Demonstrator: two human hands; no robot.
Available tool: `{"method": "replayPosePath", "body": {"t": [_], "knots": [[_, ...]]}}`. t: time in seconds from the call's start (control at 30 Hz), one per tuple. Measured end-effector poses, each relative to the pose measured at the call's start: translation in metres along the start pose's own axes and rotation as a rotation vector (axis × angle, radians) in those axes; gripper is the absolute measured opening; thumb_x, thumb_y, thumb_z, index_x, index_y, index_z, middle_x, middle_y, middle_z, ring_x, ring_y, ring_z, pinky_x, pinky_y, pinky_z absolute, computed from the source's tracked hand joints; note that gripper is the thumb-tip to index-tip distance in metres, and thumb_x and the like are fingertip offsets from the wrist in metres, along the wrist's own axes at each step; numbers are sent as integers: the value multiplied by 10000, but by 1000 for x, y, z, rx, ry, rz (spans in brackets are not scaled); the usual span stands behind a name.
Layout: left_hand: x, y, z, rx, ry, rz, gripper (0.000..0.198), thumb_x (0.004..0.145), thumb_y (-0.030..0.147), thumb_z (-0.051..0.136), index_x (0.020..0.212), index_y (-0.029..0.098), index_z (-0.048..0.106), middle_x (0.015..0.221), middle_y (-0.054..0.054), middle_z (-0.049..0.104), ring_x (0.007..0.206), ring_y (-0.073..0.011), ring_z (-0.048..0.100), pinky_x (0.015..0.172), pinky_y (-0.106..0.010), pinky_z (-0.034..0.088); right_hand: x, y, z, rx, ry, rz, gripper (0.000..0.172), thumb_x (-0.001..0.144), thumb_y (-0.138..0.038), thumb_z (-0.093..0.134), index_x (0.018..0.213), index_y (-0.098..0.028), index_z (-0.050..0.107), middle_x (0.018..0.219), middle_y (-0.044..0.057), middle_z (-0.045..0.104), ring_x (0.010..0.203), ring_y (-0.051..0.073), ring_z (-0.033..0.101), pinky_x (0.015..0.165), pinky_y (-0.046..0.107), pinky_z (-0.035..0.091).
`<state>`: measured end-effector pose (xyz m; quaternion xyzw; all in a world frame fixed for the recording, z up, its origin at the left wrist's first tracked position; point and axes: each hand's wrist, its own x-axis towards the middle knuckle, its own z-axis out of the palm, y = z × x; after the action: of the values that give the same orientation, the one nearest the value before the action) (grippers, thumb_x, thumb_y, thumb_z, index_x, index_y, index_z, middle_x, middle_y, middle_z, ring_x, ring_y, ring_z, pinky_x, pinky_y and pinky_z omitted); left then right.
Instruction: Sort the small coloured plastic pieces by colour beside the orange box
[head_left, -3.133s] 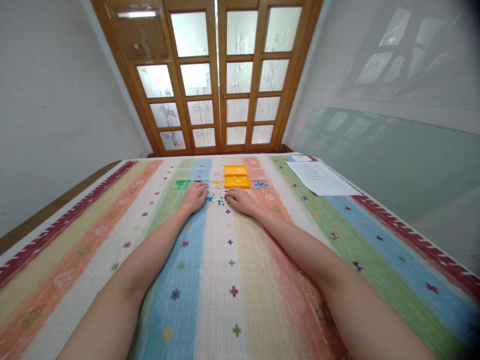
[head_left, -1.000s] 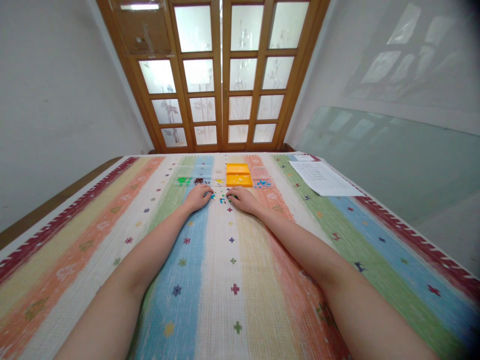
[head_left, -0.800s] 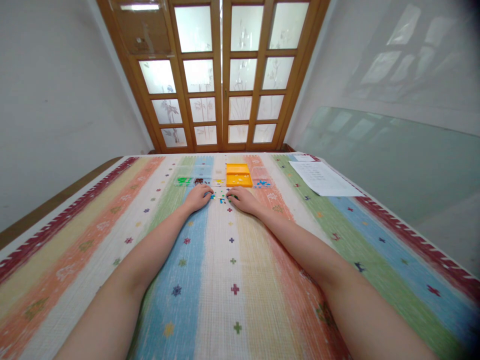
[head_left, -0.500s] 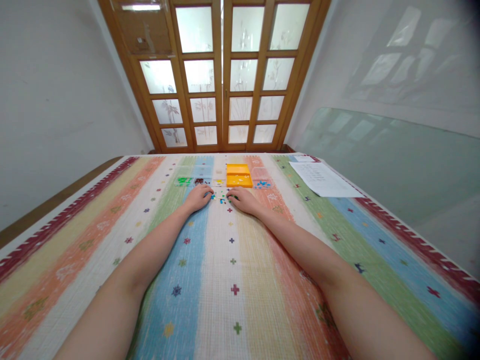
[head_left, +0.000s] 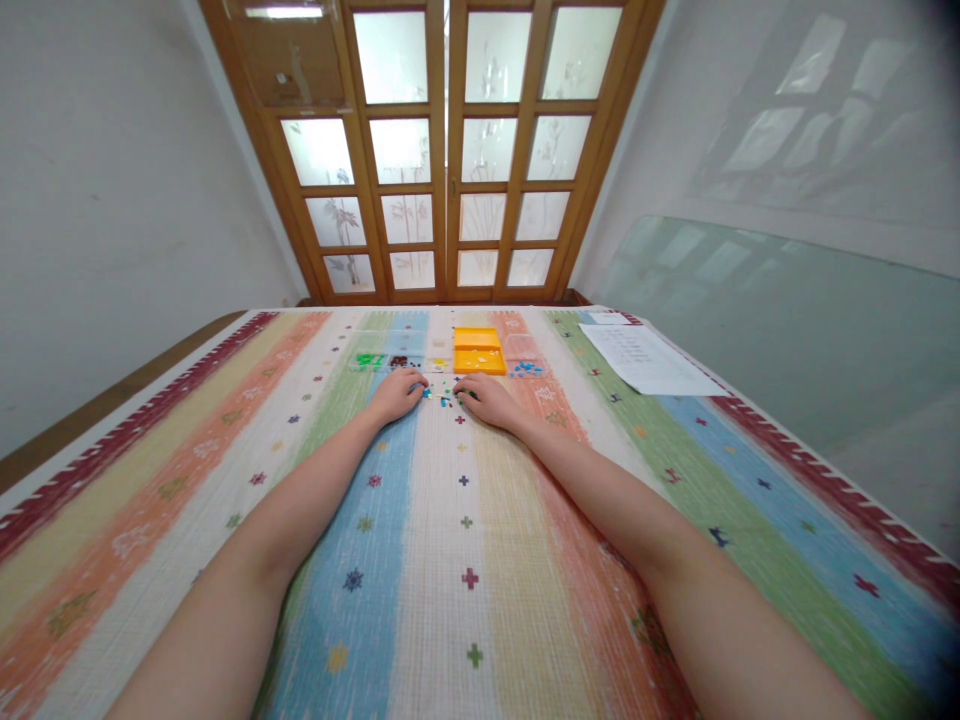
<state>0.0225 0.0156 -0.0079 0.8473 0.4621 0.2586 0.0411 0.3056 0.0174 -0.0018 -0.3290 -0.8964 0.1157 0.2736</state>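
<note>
Both my arms stretch far out over a striped cloth (head_left: pixel 465 520). My left hand (head_left: pixel 395 391) and my right hand (head_left: pixel 484 394) rest palm down on it, fingers curled toward a small scatter of tiny coloured pieces (head_left: pixel 442 396) between them. Whether either hand pinches a piece is too small to make out. Just beyond the pieces sits an orange tray (head_left: pixel 477 354), with clear compartments holding green pieces (head_left: pixel 367 360), dark pieces (head_left: pixel 397 361) and blue pieces (head_left: pixel 525 368) on either side.
A white printed sheet (head_left: pixel 645 358) lies on the cloth at the far right. Wooden doors with frosted glass panes (head_left: pixel 442 150) stand behind the table. A glass panel (head_left: pixel 772 320) leans along the right wall.
Since three seconds ago both hands have drawn slightly closer around the scattered pieces. Over the last second they have barely moved.
</note>
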Motion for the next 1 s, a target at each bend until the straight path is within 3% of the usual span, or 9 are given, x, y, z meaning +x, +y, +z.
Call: {"method": "replayPosePath", "body": {"t": [1.0], "knots": [[0,-1,1,3,0,2,255,987,257,544,1095,222,772,1183,-79,714,1157,-245,633,1085,-413,490,-1,1,0,22,-1,-16,233,1036,-224,562,1146,-220,768,1189,83,747,1120,235,655,1033,394,484]]}}
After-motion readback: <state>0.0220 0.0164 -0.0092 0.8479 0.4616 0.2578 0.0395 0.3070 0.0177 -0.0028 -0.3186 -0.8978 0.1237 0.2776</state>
